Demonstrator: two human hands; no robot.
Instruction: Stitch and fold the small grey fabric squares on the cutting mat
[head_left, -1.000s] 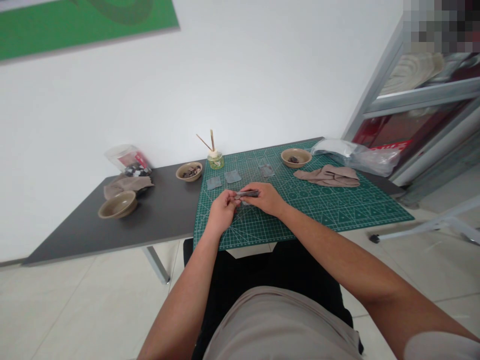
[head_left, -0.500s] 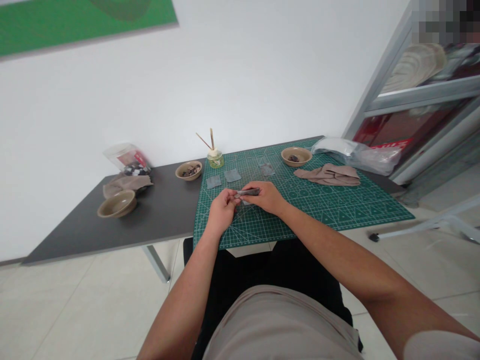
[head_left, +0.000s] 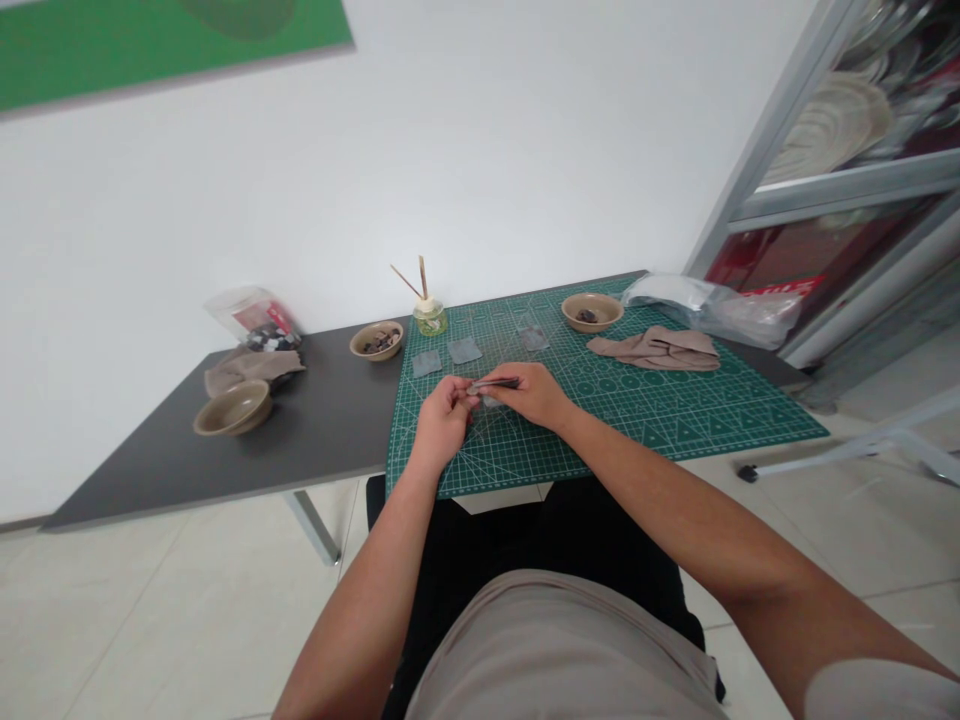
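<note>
Over the front of the green cutting mat [head_left: 525, 450], both hands meet at a thin, flat, grey-brown piece [head_left: 495, 383] whose kind is too small to tell. My right hand [head_left: 534, 392] is closed on its right side. At its left end, my left hand [head_left: 444, 412] pinches with thumb and fingers. A small clear plastic bag [head_left: 491, 402] lies partly hidden beneath the hands. Beyond them are more small clear bags on the mat: one at the left [head_left: 427, 363], one beside it [head_left: 464, 350], and a third bag [head_left: 534, 338] farther right.
A tan bowl [head_left: 355, 343] holds small dark and light pieces; another bowl [head_left: 616, 312] has a few dark ones. A third bowl [head_left: 232, 410] stands by a brown cloth [head_left: 244, 370] and a clear container [head_left: 255, 315]. Also there: reed diffuser [head_left: 431, 318], brown cloth [head_left: 660, 350], plastic bag [head_left: 720, 308].
The grey-brown piece is tilted slightly differently between the fingers and looks thinner. Both hands stay at almost the same place.
</note>
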